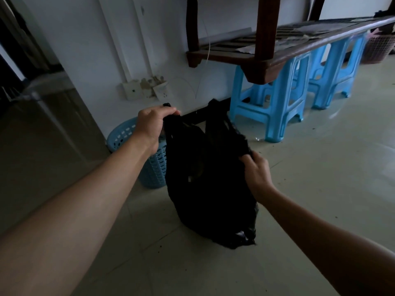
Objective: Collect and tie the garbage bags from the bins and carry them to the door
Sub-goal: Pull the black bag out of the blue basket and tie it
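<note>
A black garbage bag hangs in the middle of the view, its bottom resting on the tiled floor. My left hand grips the bag's upper left edge, pulled up above the bin. My right hand grips the bag's right edge, lower down. One bag handle sticks up free between the hands. Behind the bag, on the left, stands a light blue perforated bin, partly hidden by my left arm and the bag.
Two blue plastic stools stand under a dark wooden slatted frame along the white wall. A pinkish basket sits at the far right. Damaged wall sockets are low on the wall. A dark doorway opens at left.
</note>
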`<state>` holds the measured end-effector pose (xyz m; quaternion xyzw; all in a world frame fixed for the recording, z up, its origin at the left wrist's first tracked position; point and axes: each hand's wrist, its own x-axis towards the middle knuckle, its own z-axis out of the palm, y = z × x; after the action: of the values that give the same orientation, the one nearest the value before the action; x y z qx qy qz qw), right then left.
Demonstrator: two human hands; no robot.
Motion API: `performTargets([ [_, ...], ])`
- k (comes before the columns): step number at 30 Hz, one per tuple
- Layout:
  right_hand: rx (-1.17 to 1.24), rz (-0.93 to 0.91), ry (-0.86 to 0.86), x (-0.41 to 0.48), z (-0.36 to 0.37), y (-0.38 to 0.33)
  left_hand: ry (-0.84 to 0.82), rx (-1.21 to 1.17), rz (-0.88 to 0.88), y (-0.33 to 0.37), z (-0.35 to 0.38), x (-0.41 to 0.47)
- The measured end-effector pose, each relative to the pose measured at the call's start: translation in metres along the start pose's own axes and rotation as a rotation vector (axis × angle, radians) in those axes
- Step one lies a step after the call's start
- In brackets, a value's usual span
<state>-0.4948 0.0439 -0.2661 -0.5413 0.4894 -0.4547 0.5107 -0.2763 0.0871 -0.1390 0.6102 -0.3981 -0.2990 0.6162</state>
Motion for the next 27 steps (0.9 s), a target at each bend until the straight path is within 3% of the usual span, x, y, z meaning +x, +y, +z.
performTargets([
  [4, 0.131, 0.02, 0.176, 0.01, -0.011, -0.022, -0.235, -0.066, -0.097, 0.004, 0.01, -0.004],
  [7, 0.122, 0.098, 0.24, 0.02, -0.015, -0.029, -0.5, -0.101, -0.234, 0.014, 0.017, -0.009],
  [11, -0.05, 0.265, 0.16, 0.024, -0.012, -0.015, -0.696, 0.064, -0.307, 0.013, 0.025, -0.016],
  [15, -0.2, 0.156, -0.083, 0.003, -0.012, 0.003, -0.544, 0.119, -0.264, -0.002, 0.031, -0.015],
  [17, -0.574, 0.05, -0.234, -0.007, -0.015, 0.009, -0.485, 0.1, -0.24, -0.007, 0.031, -0.014],
  [19, -0.902, -0.048, -0.25, -0.007, -0.014, 0.018, -0.461, 0.099, -0.223, -0.008, 0.03, -0.012],
  [21, -0.839, -0.05, -0.127, -0.001, -0.013, 0.02, -0.438, 0.111, -0.192, -0.007, 0.032, -0.011],
  [23, -0.576, 0.0, -0.029, 0.01, -0.016, 0.016, -0.404, 0.117, -0.152, -0.005, 0.034, -0.011],
  [25, -0.345, 0.025, 0.0, 0.017, -0.017, 0.006, -0.395, 0.131, -0.119, 0.0, 0.035, -0.01],
  [27, -0.303, -0.006, -0.008, 0.017, -0.016, -0.005, -0.447, 0.149, -0.088, 0.007, 0.037, -0.01],
])
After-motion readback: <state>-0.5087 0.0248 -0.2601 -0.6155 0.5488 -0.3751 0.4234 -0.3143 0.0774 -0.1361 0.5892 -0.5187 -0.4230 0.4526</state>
